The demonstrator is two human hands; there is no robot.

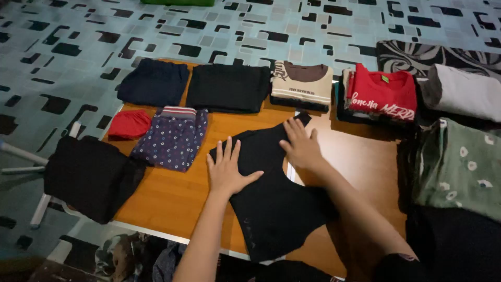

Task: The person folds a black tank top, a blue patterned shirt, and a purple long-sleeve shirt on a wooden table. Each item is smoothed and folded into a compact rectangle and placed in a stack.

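— Pressing both palms flat on a black garment (274, 201), that's what I've got on the feed. Where does it sit?

— On the wooden table (177, 201), near its middle. I read its long axis as running diagonally, from the near edge of the table up and away toward the cream T-shirt (302, 83); the far tip points at that shirt.

— And the fingers?

— My left hand (227, 169) lies with fingers spread and straight, gripping nothing. My right hand (301, 146) rests on the garment's far right part, fingers extended and close together, also holding nothing.

— What surrounds the garment?

— Just left of it, a folded blue patterned piece (172, 138), and beyond that a small red piece (129, 124). Further left, a black folded item (88, 175) hangs over the table's corner. Behind the garment, along the far edge, a dark navy fold (154, 82), a black fold (228, 87), then the cream T-shirt. To its right, a red T-shirt (383, 94) tops a stack, with a grey fold (462, 91) and a green floral cloth (459, 167) past that.

— Any containers?

— I can't make out any.
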